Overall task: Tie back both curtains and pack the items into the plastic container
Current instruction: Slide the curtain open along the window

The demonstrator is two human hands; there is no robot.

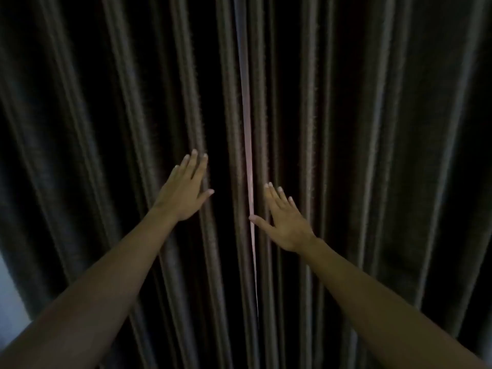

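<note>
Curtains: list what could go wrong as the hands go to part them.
1. Both hands are flat and open: the left hand lies over the left curtain, the right hand near the bright gap. With no fold gripped, the cloth may slide under the palms instead of drawing aside.
2. The scene is very dark, so the edge of the right curtain is hard to pick out and a grab may catch the wrong pleat.

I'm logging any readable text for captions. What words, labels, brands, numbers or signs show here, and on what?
None: no text can be read anywhere in this view.
The left curtain and right curtain are plain dark pleated fabric with no tag or print.
The left hand and right hand carry nothing written.
</note>
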